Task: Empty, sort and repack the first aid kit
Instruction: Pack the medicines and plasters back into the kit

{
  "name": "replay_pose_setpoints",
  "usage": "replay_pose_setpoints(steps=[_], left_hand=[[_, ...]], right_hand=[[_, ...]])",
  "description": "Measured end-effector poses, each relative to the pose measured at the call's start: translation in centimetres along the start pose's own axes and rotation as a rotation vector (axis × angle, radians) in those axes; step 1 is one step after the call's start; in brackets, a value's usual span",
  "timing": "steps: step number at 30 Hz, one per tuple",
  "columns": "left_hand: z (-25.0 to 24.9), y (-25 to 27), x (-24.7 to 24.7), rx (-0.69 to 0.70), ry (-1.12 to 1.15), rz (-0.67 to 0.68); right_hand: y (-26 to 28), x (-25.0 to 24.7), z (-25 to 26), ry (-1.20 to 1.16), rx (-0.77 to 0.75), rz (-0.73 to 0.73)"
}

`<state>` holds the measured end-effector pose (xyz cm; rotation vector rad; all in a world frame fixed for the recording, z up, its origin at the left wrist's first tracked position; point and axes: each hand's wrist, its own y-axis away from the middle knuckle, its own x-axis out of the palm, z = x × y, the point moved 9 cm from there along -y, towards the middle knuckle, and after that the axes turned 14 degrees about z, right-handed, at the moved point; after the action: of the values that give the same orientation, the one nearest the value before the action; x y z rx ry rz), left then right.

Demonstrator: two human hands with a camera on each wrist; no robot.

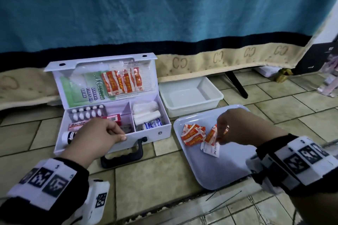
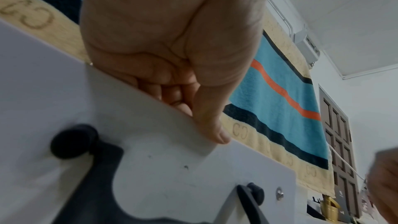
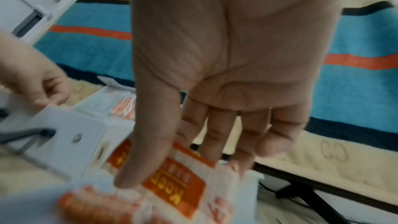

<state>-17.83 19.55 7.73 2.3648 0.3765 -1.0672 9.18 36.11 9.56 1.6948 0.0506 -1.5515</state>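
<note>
Beige floor tiles [image 1: 301, 115] carry the open white first aid kit [image 1: 146, 134], its lid propped against a hanging teal blanket [image 1: 164, 5] whose cream border repeats "CC". Behind the lid's clear sleeve sit a green leaflet [image 1: 95, 87] with partly legible "GENERAL FIRST AID GUIDE" and several orange sachets [image 1: 121, 83]. Inside the box lie a blister pack of white tablets [image 1: 86, 113], a pink carton reading "Bacidin" [image 1: 77, 125], a small white bottle [image 1: 66, 138], gauze rolls [image 1: 146, 110] and a blue-lettered bandage pack [image 1: 152, 123]. The left hand [image 1: 97, 133] grips the kit's front wall, thumb outside and fingers curled inside. The right hand [image 1: 236, 127] pinches an orange sachet [image 3: 172, 190] printed "Keep" between thumb and fingers, just above the flat white tray [image 1: 210, 170], where more orange sachets [image 1: 192, 134] and a white pad packet [image 1: 210, 149] lie. An empty-looking white tub [image 1: 215, 95] stands behind the tray.
</note>
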Motion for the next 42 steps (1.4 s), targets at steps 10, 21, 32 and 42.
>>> replay_pose_setpoints(steps=[10,21,32,42], left_hand=[[-0.2,-0.1,0.0,0.029,-0.008,0.013],[1.0,-0.6,0.4,-0.012,0.044,0.003],[1.1,-0.4,0.4,0.006,0.107,0.003],[1.1,-0.3,0.4,-0.002,0.132,0.000]], right_hand=[[-5.6,-5.6,10.8,-0.486,-0.375,-0.118],[-10.5,-14.9,16.6,-0.979,-0.640,-0.358],[-10.5,-16.0,17.2,-0.427,-0.486,-0.469],[-10.6,-15.4,18.5,-0.132,-0.404,-0.367]])
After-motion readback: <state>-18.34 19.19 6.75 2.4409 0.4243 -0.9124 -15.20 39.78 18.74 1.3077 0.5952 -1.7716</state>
